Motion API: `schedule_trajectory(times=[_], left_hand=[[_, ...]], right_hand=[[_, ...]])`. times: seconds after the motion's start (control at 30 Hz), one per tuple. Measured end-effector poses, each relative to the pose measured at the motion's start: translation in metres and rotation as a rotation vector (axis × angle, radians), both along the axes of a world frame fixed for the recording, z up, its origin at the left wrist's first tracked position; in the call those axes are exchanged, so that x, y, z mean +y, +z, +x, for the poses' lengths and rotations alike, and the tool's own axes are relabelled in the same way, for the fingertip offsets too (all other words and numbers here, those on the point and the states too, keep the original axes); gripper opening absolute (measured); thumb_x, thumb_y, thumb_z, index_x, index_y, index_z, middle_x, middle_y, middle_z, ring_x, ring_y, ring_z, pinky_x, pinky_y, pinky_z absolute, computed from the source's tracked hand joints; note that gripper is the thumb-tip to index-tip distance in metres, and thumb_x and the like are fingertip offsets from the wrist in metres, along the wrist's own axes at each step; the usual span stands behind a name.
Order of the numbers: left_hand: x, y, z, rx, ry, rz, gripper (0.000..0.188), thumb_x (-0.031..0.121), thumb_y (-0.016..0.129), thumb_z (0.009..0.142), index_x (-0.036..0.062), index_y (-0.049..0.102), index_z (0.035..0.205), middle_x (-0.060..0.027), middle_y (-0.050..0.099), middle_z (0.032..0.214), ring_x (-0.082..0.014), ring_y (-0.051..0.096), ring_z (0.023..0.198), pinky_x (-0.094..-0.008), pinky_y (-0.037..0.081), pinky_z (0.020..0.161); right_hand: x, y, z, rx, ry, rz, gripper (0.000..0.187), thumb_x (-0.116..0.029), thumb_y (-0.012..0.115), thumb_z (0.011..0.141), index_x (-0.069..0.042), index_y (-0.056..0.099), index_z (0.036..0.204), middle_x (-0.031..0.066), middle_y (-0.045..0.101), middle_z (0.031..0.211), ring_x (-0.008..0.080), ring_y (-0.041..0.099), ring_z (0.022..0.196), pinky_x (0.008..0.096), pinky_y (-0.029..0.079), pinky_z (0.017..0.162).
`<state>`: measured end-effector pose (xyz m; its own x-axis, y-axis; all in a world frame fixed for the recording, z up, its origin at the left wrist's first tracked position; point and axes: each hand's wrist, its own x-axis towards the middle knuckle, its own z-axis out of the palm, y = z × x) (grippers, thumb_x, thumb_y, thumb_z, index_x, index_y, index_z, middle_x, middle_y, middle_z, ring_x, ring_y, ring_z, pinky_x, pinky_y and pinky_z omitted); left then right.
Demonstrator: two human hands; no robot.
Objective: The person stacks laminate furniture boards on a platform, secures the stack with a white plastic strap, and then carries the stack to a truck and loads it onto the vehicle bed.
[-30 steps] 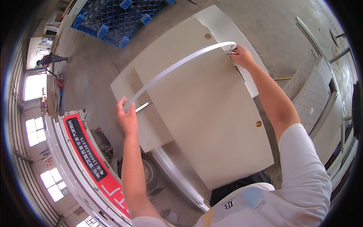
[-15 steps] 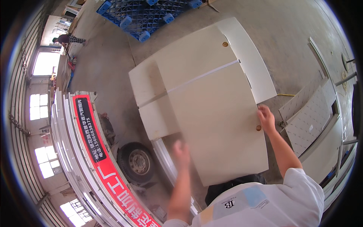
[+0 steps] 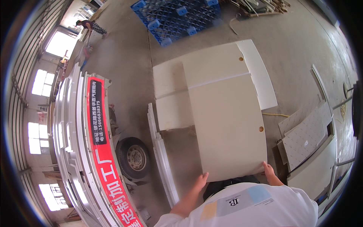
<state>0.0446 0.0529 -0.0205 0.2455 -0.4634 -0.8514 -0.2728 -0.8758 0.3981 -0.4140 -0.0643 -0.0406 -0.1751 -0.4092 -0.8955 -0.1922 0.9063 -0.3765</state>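
A large off-white board (image 3: 230,121) stretches away from my body, with a small round tan-coloured recess (image 3: 261,129) near its right edge. At its near left corner my left hand (image 3: 200,181) is closed on the edge, thumb on top and the other fingers hidden beneath. My right hand (image 3: 269,171) grips the near right edge in the same way, its thumb uppermost. Beyond a pale seam, a second off-white board (image 3: 215,66) lies in line with the first. White panels (image 3: 174,111) show at a lower level to the left.
A truck with a red banner (image 3: 107,170) and a wheel (image 3: 134,158) stands on the left. Long white profiles (image 3: 162,159) lie between it and the boards. A blue plastic pallet (image 3: 177,19) is at the back, sheets (image 3: 308,136) at right. One person (image 3: 90,28) works far left.
My left hand has come from beside the board to its near left corner. My right hand has slid down the right edge toward me. The view has turned and shifted.
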Motion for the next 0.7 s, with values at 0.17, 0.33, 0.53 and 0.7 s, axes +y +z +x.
schedule_trajectory(times=[0.17, 0.33, 0.53, 0.7], left_hand=[[0.019, -0.023, -0.004, 0.057, 0.162, -0.085, 0.074, 0.063, 0.049, 0.098, -0.0046, 0.064, 0.124, -0.0253, 0.066, 0.125, -0.0357, 0.060, 0.123, -0.0437, 0.045, 0.103], [0.007, -0.062, -0.002, 0.048, 0.102, -0.139, 0.077, 0.068, 0.048, 0.095, 0.0005, 0.064, 0.128, -0.0234, 0.067, 0.125, -0.0356, 0.062, 0.121, -0.0436, 0.047, 0.101], [0.025, -0.081, -0.006, 0.197, 0.285, -0.090, 0.073, 0.064, 0.051, 0.095, -0.0004, 0.064, 0.127, -0.0200, 0.067, 0.125, -0.0316, 0.064, 0.117, -0.0418, 0.048, 0.098], [0.019, -0.060, -0.008, 0.121, 0.221, -0.172, 0.063, 0.056, 0.056, 0.097, -0.0013, 0.067, 0.122, -0.0158, 0.069, 0.122, -0.0277, 0.065, 0.114, -0.0388, 0.048, 0.098]], right_hand=[[-0.022, 0.014, 0.019, 0.204, 0.121, -0.079, 0.065, -0.059, 0.059, 0.093, -0.004, 0.062, 0.127, 0.0138, 0.067, 0.111, 0.0276, 0.067, 0.094, 0.0395, 0.056, 0.077], [-0.005, -0.045, -0.006, 0.249, 0.275, -0.307, 0.067, -0.063, 0.057, 0.093, 0.000, 0.070, 0.111, 0.0135, 0.072, 0.097, 0.0239, 0.067, 0.092, 0.0407, 0.052, 0.084], [-0.015, -0.053, -0.003, 0.062, 0.028, -0.053, 0.071, -0.068, 0.058, 0.090, -0.010, 0.063, 0.131, 0.0106, 0.067, 0.118, 0.0297, 0.065, 0.101, 0.0469, 0.052, 0.081], [-0.012, -0.031, 0.014, -0.059, -0.295, -0.017, 0.062, -0.058, 0.066, 0.090, -0.015, 0.060, 0.134, 0.0069, 0.065, 0.122, 0.0309, 0.064, 0.104, 0.0468, 0.052, 0.078]])
